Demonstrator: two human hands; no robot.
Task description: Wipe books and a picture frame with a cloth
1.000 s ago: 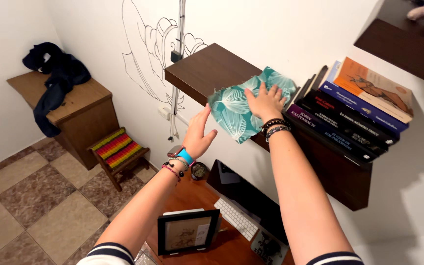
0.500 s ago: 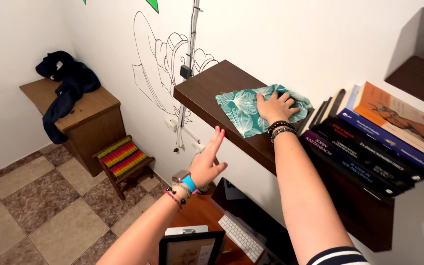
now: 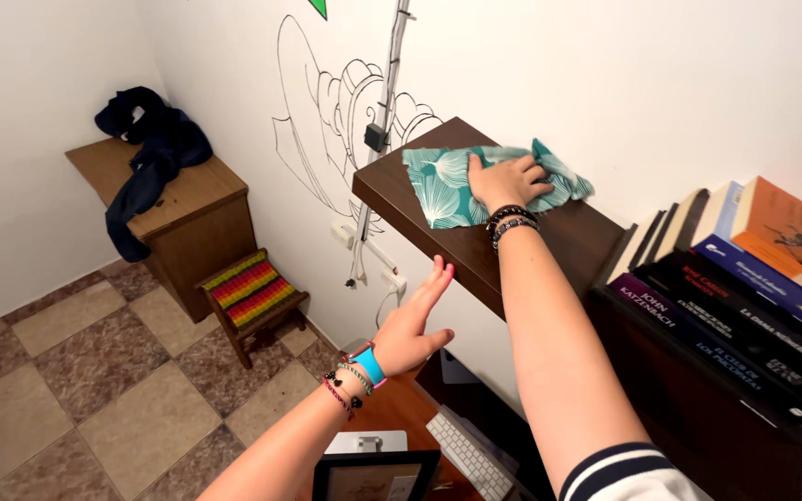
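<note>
My right hand (image 3: 507,180) lies flat on a teal cloth with a white leaf pattern (image 3: 446,182), pressing it onto the top of a dark brown wall shelf (image 3: 457,243). The cloth spreads out to the left of the hand and bunches to its right. My left hand (image 3: 412,327) hovers in the air below the shelf's front edge, fingers straight and together, holding nothing. Both wrists wear bracelets.
Books (image 3: 744,297) lie stacked on the shelf's right part. Below are a wooden desk (image 3: 392,415) with a white keyboard (image 3: 468,455) and a picture frame (image 3: 375,475). A wooden cabinet (image 3: 187,223) with dark clothing (image 3: 150,153) and a small striped stool (image 3: 252,292) stand left.
My right hand has slid the cloth leftward along the shelf, away from the books. My left hand let go of the cloth and dropped below the shelf edge.
</note>
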